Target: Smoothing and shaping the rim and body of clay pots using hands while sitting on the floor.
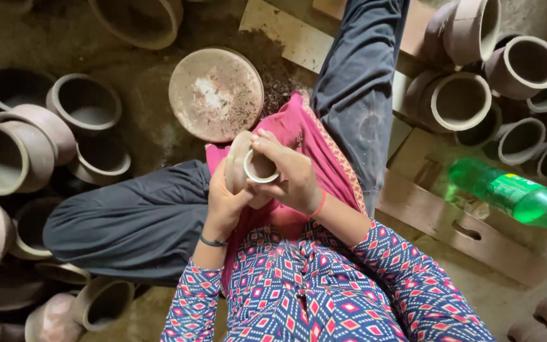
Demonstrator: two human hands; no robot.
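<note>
A small unfired clay pot (243, 163) lies on its side over my lap, its pale rim facing the camera. My left hand (224, 201) cups the pot's body from below and behind. My right hand (292, 172) closes over the rim from the right, thumb and fingers pressed at the mouth. A pink cloth (314, 136) covers my lap under the pot. I sit cross-legged in dark trousers and a patterned top.
A round clay-smeared disc (215, 94) lies on the ground just ahead of my knees. Rows of clay pots stand at the left (7, 155) and at the upper right (457, 101). A green plastic bottle (514, 195) lies on wooden boards (457, 228) at the right.
</note>
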